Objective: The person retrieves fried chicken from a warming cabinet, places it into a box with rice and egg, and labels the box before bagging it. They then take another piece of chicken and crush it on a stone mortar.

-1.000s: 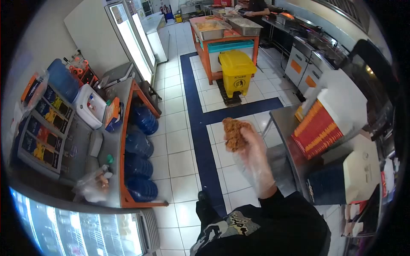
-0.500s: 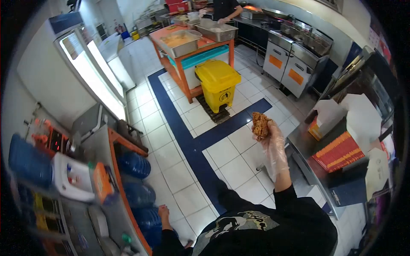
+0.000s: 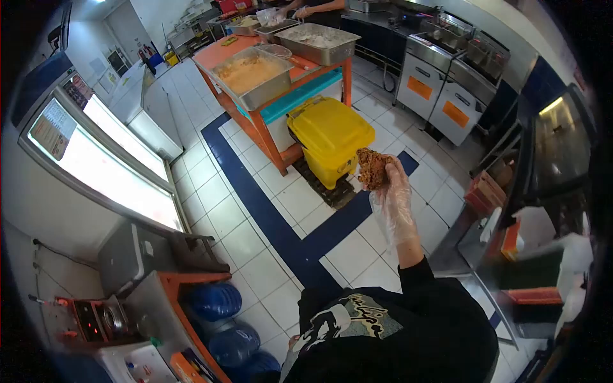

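In a clear plastic glove, my right hand (image 3: 397,201) is raised in front of me and closed around a piece of fried chicken (image 3: 373,170). The chicken has a brown, craggy crust, and its near side is partly covered by my fingers. Behind it stands a yellow wheeled bin (image 3: 332,131) with its lid down. Only a sliver of my left hand (image 3: 293,341) shows beside my shirt, low by my side; its fingers are hidden.
An orange table (image 3: 271,137) holds metal trays, one with batter-like liquid (image 3: 249,73), another with white flour (image 3: 316,37). A co-worker's gloved hand (image 3: 304,12) is behind them. Fryers (image 3: 440,70) stand right; a steel counter with boxes (image 3: 543,297) is close. Blue water jugs (image 3: 214,300) sit left.
I have moved forward, so the bin and table appear nearer. My right hand still holds the chicken, now turned more to the left. My left hand has mostly gone behind my body.
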`<state>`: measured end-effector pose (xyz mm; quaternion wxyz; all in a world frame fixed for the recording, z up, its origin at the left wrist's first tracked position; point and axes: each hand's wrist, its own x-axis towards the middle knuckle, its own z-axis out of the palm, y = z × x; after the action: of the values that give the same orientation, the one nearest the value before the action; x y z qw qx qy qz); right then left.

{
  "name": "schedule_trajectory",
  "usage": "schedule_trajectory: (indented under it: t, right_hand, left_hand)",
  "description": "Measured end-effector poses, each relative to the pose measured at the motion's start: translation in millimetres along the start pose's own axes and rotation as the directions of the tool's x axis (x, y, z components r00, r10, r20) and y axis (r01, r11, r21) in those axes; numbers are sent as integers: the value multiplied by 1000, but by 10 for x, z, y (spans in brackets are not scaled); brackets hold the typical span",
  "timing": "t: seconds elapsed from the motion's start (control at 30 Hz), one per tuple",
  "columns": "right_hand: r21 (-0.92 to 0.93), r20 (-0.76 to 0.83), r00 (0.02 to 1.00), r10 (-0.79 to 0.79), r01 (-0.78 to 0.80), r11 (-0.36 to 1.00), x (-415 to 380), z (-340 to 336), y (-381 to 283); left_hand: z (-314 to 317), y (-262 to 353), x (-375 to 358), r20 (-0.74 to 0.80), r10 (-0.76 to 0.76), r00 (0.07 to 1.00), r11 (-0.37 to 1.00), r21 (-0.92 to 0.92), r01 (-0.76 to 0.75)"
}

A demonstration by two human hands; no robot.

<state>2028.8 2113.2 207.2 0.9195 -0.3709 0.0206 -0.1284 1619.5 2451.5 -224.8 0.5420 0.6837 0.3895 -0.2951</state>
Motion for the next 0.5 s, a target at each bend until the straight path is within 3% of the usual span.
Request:
schedule_trajectory:
  t: [0.13,0.3,0.37,0.4,0.43,0.5]
  right_hand:
    - [-44,-71,997,-11,8,999,605,351,444]
    - [13,-4,999,43,-43,999,1580,736,890]
    - [14,7,1000,19,-19,1000,2029,951,1081]
    - [4,-76,997,-6,6,1000,2255,1075,1159]
    - [-6,-161,986,-34,34,999,2478,1169,1243]
    - [19,-168,984,-54,58,998,3015,1207,1446]
  left_hand:
    - [-526,541,453,-33,-12,999,999,38,13]
    - [-1240,1622,1303,-32,40,999,993,116,-36]
    - [-1528,2170,1672,4,128,992,974,188,-127]
    - [-1663,2443,1945,71,271,960,926,252,-280]
    - [-1791,2669,2018,0,121,993,977,177,-119]
    - [-2005,3162,2496,-44,21,999,998,63,-18]
